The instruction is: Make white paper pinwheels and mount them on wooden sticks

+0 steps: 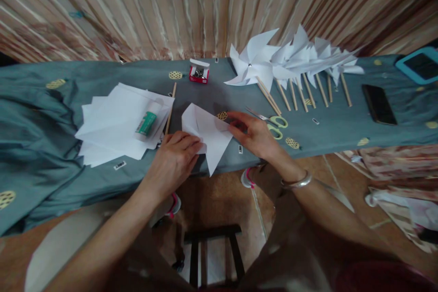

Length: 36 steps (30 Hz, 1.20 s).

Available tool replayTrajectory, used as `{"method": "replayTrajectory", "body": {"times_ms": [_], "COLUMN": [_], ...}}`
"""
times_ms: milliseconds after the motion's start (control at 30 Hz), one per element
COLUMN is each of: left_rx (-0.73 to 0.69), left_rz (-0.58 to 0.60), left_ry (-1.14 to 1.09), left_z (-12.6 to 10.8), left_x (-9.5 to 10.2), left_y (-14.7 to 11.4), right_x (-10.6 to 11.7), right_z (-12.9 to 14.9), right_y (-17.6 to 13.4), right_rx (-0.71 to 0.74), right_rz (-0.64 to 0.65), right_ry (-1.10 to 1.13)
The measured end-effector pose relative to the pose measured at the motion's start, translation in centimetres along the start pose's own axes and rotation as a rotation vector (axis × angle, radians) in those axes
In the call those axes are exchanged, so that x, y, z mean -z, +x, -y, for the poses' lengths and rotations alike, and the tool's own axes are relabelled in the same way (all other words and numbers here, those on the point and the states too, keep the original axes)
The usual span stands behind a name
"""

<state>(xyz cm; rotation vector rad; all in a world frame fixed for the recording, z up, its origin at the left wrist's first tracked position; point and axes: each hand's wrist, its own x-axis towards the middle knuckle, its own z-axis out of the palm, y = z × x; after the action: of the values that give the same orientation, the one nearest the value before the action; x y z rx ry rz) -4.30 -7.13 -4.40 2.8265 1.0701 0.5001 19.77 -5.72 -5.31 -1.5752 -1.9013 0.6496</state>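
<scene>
A white paper pinwheel piece (212,135), partly folded, lies between my hands near the table's front edge. My left hand (178,153) pinches its lower left part, fingers closed on the paper. At its right corner, my right hand (251,134) grips the paper between thumb and fingers. Beside my left hand, a wooden stick (171,107) rests against a stack of white paper sheets (106,123). A glue stick (148,121) with a green label lies on that stack. Just right of my right hand are scissors (275,124) with light green handles.
Several white paper pinwheels (256,59) on wooden sticks lie in a row at the back right. A small red box (199,73) of metal pins stands open at the back. A black phone (379,104) and a blue-framed tablet (419,65) lie far right. Curtains (153,9) hang behind.
</scene>
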Motion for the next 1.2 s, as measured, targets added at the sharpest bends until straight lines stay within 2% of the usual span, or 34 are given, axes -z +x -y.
{"method": "replayTrajectory", "body": {"times_ms": [100,233,400,533,633,867,1000,1100,1167,1200], "left_rx": [-0.002,0.004,0.020,0.057,0.095,0.151,0.154,0.170,0.184,0.190], "left_rz": [-0.013,-0.030,-0.045,-0.040,-0.051,-0.071,-0.063,-0.051,-0.062,-0.082], "left_ry": [0.000,0.012,0.009,0.005,0.021,0.037,0.011,0.006,0.005,0.005], "left_z": [0.1,0.3,0.5,0.8,1.3,1.9,2.1,2.5,2.8,2.8], "left_x": [0.0,0.2,0.2,0.3,0.3,0.3,0.1,0.2,0.6,0.8], "left_y": [-0.1,-0.4,-0.5,-0.6,-0.6,-0.5,0.1,0.7,1.0,1.1], "right_x": [-0.4,-0.6,-0.8,-0.8,-0.8,-0.4,0.2,0.9,1.5,1.7], "right_z": [0.0,0.1,1.2,2.1,2.0,0.6,1.4,1.9,1.9,1.9], "right_y": [1.3,2.0,2.0,1.7,1.2,-1.0,-3.0,-4.5,-5.2,-5.4], "right_rx": [-0.113,-0.188,-0.079,-0.067,-0.114,-0.323,-0.393,-0.380,-0.318,-0.267], "right_rz": [0.034,0.132,0.037,0.069,0.094,0.196,0.234,0.333,0.343,0.307], "right_ry": [0.081,0.134,-0.098,-0.143,-0.023,0.431,0.548,0.539,0.403,0.295]}}
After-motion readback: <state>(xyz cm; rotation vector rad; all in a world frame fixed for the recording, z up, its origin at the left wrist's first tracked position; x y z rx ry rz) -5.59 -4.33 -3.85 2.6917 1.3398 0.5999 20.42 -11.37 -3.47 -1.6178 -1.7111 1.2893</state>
